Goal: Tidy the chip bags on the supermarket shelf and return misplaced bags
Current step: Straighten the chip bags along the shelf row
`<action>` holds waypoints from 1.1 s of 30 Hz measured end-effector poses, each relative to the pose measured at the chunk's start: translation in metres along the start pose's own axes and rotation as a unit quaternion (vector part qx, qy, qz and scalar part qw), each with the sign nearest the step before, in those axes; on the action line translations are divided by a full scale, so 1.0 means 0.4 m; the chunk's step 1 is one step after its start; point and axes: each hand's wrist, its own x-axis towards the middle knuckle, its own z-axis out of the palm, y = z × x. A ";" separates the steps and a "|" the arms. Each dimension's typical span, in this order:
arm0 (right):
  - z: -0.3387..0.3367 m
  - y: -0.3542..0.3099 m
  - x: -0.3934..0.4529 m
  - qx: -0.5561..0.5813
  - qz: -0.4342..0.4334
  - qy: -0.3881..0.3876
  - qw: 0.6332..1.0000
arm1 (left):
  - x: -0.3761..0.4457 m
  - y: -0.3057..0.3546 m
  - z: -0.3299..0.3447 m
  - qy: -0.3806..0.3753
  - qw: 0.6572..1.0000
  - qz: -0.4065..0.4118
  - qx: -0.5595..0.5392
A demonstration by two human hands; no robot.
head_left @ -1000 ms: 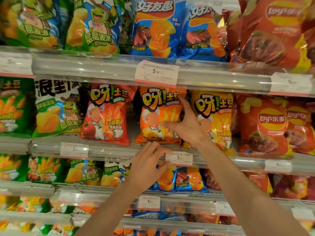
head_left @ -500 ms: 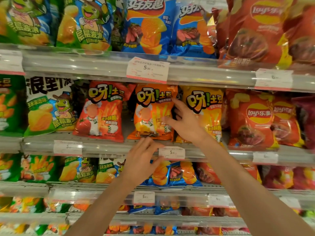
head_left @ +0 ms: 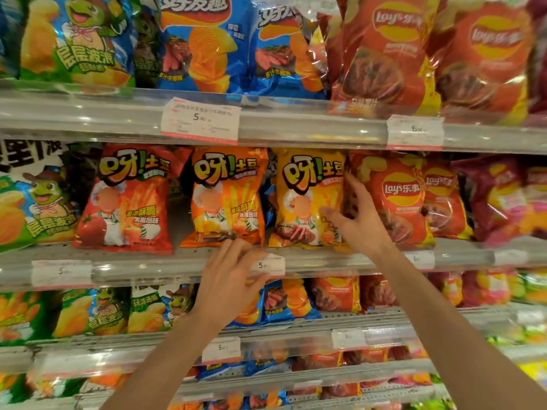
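Three fry-snack bags stand side by side on the middle shelf (head_left: 148,263): a red bag (head_left: 130,199), an orange bag (head_left: 228,196) and a yellow bag (head_left: 307,199). My right hand (head_left: 356,214) spreads its fingers against the right edge of the yellow bag, between it and a red Lay's bag (head_left: 399,199); it grips nothing. My left hand (head_left: 231,279) hovers open at the shelf's front rail, fingertips just under the orange bag's bottom edge, beside a price tag (head_left: 270,264). A blue bag shows in the gap behind the orange and yellow bags.
The upper shelf (head_left: 296,128) carries green frog bags (head_left: 80,39), blue ridged-chip bags (head_left: 204,45) and large red Lay's bags (head_left: 387,54). A purple bag (head_left: 497,199) stands far right. Lower shelves hold green, blue and red bags. Clear rails with price tags front each shelf.
My right hand has shifted right, from the gap between the orange and yellow bags to the yellow bag's right edge. My left hand stays at the rail. The camera has moved closer.
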 end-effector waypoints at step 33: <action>0.022 -0.007 0.069 0.073 0.007 -0.038 0.997 | 0.005 -0.002 -0.009 -0.030 0.999 -0.032 -0.032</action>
